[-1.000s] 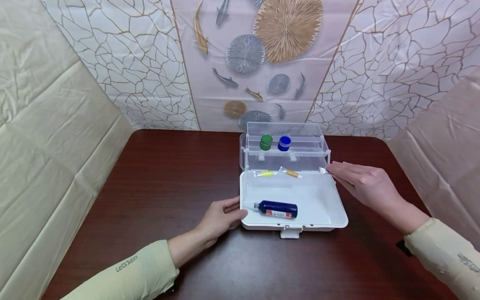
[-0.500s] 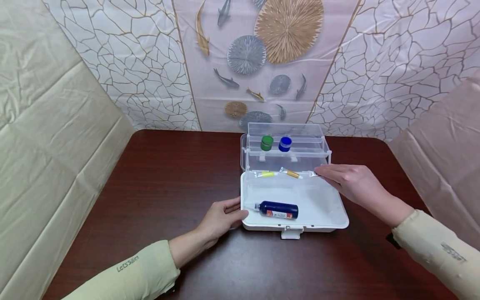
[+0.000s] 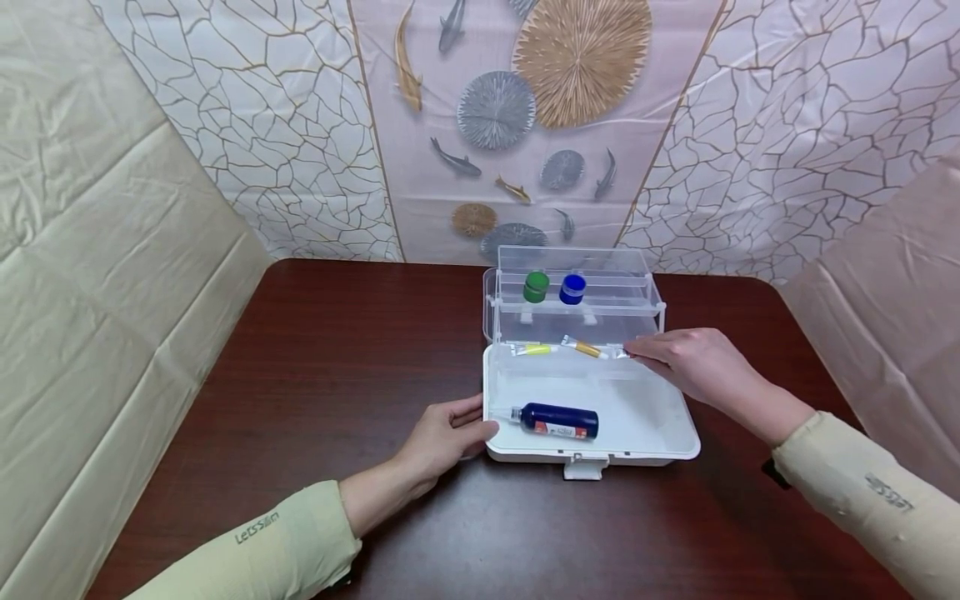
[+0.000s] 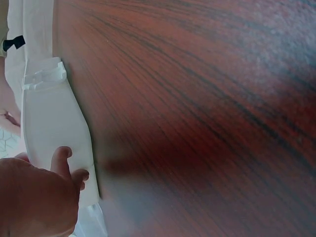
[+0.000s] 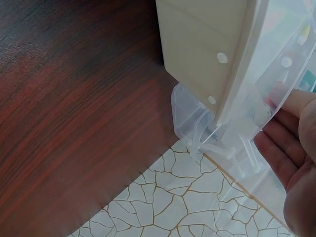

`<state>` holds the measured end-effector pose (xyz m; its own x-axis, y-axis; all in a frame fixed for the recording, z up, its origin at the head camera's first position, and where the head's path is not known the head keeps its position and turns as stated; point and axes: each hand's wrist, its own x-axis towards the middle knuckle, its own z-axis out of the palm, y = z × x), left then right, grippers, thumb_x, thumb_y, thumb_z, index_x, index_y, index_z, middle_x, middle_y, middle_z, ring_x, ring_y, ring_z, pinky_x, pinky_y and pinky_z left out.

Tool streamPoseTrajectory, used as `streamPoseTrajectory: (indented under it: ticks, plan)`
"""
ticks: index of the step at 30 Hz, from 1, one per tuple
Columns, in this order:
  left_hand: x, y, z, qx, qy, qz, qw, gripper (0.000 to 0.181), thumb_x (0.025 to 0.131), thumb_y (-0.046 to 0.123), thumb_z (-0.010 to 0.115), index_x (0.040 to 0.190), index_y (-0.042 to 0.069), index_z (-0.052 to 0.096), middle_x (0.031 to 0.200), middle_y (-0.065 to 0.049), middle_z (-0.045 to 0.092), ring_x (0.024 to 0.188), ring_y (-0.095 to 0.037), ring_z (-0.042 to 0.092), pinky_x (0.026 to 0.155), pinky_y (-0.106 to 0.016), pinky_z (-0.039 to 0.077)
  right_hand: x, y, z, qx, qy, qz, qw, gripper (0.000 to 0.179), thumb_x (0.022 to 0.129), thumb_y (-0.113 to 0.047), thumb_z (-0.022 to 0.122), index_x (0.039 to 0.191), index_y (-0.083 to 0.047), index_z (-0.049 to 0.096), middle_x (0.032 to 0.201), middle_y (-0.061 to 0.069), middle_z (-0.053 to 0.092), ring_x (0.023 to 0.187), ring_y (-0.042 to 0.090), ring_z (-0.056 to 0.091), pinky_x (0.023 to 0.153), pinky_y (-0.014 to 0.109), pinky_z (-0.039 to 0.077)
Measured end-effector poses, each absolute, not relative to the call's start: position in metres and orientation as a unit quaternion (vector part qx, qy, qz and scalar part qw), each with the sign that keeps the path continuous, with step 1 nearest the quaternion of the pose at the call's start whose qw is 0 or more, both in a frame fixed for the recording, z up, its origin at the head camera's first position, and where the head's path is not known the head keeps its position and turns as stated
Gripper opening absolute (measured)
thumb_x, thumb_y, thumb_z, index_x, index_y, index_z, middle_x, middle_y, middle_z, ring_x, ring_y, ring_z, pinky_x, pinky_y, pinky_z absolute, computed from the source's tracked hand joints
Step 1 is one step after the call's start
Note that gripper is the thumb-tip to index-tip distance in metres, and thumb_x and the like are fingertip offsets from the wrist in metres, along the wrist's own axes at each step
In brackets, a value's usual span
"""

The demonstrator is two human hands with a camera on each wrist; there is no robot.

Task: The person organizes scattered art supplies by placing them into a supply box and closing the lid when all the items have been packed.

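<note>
A white storage box [image 3: 637, 417] stands with its clear lid folded back and a clear tray [image 3: 615, 304] raised behind. My left hand [image 3: 442, 437] grips its left front corner, thumb over the rim and fingers outside. Fingertips of my right hand [image 3: 705, 362] pinch a small paint tube [image 3: 619, 352] at the tray's right end; only its silvery end shows past them. Left of it in the tray lie an ochre paint tube [image 3: 587, 348] and a yellow paint tube [image 3: 536, 349]. A dark blue bottle [image 3: 558, 420] lies on its side in the box bottom.
A green paint jar [image 3: 536, 287] and a blue paint jar [image 3: 572, 289] sit side by side in the upper clear tray. The box's latch [image 3: 585, 467] hangs at the front. Beneath is a dark wooden table [image 3: 360, 350], with patterned cloth [image 3: 300, 125] behind it.
My right hand has moved left along the tray with the small paint tube, bringing it close beside the ochre tube. My left hand stays on the box corner.
</note>
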<state>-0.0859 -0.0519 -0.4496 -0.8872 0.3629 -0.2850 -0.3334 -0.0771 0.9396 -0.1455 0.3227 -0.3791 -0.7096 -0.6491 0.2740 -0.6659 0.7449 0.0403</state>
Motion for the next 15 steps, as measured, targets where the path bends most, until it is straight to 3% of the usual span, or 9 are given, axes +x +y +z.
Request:
streamPoseTrajectory:
  ticks: [15]
  plan:
    - [-0.0854, -0.0517, -0.4486, 0.017, 0.633, 0.737, 0.236, 0.060, 0.101, 0.004, 0.070, 0.155, -0.008, 0.048, 0.150, -0.029, 0.057, 0.137, -0.036, 0.059, 0.103, -0.036, 0.058, -0.1523, 0.3182, -0.3758, 0.360, -0.927, -0.006, 0.104, 0.022, 0.090, -0.009, 0.084, 0.112, -0.010, 0.085, 0.106, 0.013, 0.082, 0.091, 0.030, 0.080, 0.068, 0.046, 0.064]
